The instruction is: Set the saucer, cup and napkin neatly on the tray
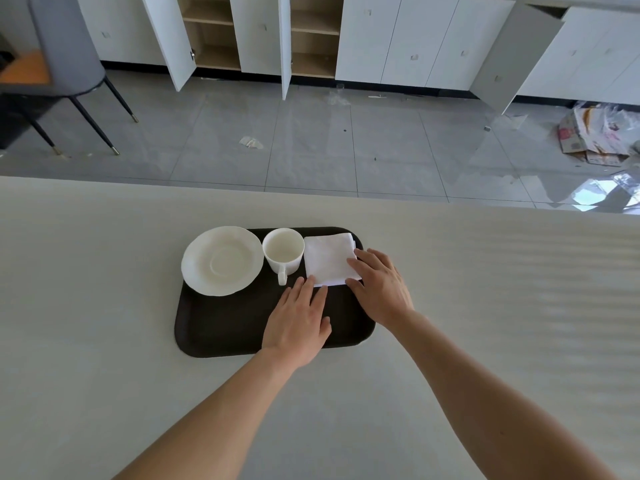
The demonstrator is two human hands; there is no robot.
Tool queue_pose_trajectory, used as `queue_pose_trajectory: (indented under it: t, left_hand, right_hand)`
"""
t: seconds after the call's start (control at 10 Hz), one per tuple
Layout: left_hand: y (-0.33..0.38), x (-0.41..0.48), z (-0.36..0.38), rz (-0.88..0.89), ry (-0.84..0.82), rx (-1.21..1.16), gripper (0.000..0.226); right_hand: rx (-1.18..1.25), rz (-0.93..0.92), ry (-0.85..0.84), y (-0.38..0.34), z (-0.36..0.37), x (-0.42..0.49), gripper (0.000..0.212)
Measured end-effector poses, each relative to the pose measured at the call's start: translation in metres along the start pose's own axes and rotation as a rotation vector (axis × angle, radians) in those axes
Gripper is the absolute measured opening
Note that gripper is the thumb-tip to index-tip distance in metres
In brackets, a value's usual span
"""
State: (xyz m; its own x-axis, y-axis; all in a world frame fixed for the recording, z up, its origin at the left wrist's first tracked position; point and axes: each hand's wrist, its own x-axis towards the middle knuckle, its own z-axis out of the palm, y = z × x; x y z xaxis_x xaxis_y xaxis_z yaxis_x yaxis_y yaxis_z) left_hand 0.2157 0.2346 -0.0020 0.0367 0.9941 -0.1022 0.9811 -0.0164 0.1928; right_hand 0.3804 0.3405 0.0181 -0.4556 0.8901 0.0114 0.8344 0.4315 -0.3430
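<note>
You're looking down at a pale grey countertop (104, 306) w/ a dark brown rounded-rectangle plastic tray (225, 327) in the middle. All three task items already sit along the tray's far edge, left to right.

At approx 10 o'clock on the tray: a white round ceramic saucer (222, 260), its left rim hanging out over the tray's edge. At 12 o'clock, just beside the saucer: a white ceramic cup (282, 251), upright, empty, handle pointing back toward you. At 1–2 o'clock, right next to the cup: a white square folded cloth napkin (327, 259).

Your left hand (298, 323) lies flat & spread over the tray, fingertips touching the napkin's near left corner; it grips nothing. Your right hand (379, 287) rests on the napkin's right edge at 3 o'clock, fingers spread flat on the cloth, thumb at the near right corner. It looks like pressing, not pinching, but I can't tell for sure whether a fold is nipped underneath.

Step in hand, as I judge it: squaring up the napkin. Task looks nearly done.

Risks from here:
- Sliding the napkin left could nudge the cup, since they sit so close.
- Your left hand is near the cup handle; a careless lift could tip the cup.
- Uneven pressure could skew or unfold the napkin's layers.
- The saucer overhangs, so bumping the tray could shift it off.
</note>
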Motion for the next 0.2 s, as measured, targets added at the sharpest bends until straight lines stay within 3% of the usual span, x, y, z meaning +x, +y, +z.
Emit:
queue_pose_trajectory:
  t: [0.2]
  left_hand:
    - [-0.008,-0.026,-0.015,0.016,0.045,-0.013,0.054]
  right_hand:
    - [0.026,-0.011,0.029,-0.020,-0.006,-0.008,0.039]
